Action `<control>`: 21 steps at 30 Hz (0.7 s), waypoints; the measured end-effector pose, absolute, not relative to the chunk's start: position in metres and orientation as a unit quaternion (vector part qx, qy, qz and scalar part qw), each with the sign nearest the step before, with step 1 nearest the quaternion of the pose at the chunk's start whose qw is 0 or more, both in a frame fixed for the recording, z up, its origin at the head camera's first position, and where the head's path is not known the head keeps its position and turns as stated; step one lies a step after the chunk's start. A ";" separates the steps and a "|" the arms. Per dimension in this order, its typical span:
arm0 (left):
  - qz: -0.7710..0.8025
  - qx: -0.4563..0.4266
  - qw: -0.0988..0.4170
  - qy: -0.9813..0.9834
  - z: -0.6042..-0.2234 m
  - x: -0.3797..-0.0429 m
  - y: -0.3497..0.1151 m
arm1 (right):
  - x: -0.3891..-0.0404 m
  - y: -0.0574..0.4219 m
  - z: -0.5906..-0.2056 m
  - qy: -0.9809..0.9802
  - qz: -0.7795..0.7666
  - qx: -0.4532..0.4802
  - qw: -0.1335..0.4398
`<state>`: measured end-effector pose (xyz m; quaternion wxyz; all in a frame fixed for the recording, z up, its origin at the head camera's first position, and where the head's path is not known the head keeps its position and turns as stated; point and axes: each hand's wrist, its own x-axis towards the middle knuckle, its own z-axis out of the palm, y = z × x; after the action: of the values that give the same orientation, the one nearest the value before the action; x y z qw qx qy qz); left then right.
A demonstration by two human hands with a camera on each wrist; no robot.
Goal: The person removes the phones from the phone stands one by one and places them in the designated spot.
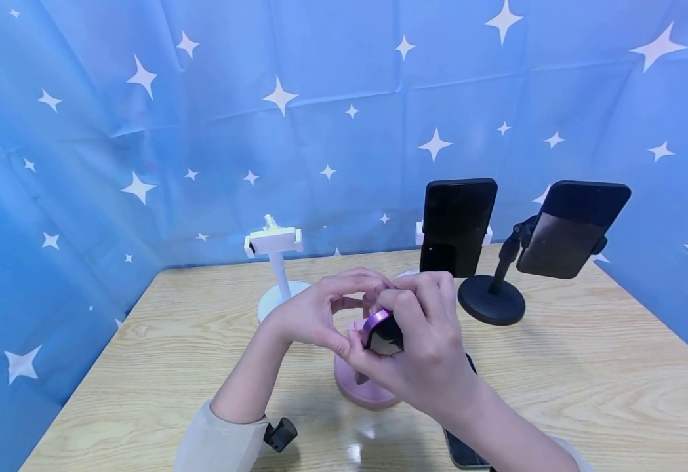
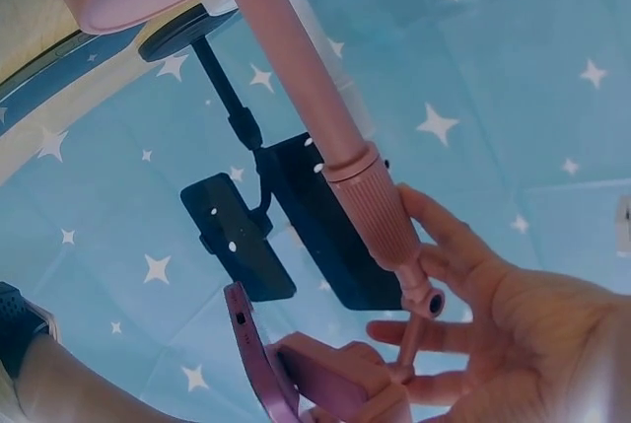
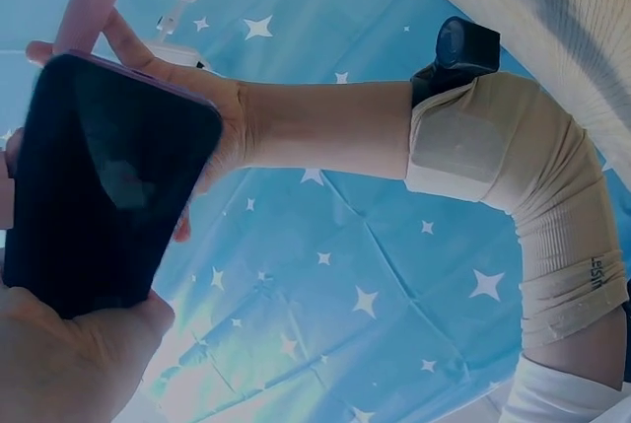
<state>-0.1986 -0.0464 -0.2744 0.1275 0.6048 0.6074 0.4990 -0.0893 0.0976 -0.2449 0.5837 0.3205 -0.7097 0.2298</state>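
While the wooden table (image 1: pixel 143 387) spreads beneath, the pink stand (image 1: pixel 373 394) rises mid-table, nearer than the white stand (image 1: pixel 274 243) at far left. The left hand (image 1: pixel 317 311) curls round the pink stand's top; the right hand (image 1: pixel 431 341) grips the purple phone (image 1: pixel 386 337) (its front dark), seemingly against the clamp (image 2: pixel 377 398), though the contact is hidden.

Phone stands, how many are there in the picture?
4: a pink stand in front, a white stand at the back left, a second white stand mostly hidden behind an upright phone, and a black stand at the right.
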 end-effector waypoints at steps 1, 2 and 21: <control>0.500 0.604 0.128 0.608 -0.274 -0.198 -0.047 | -0.090 0.098 -0.245 -0.707 0.238 0.323 0.582; 0.500 0.603 0.128 0.608 -0.274 -0.198 -0.047 | -0.090 0.099 -0.245 -0.706 0.245 0.325 0.579; 0.508 0.623 -0.008 0.595 -0.293 -0.186 -0.038 | -0.083 0.108 -0.248 -0.709 0.317 0.349 0.525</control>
<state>-0.1857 -0.0379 -0.2928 -0.0077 0.6230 0.5946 0.5082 -0.0835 0.1078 -0.2480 0.5248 0.3486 -0.7088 0.3172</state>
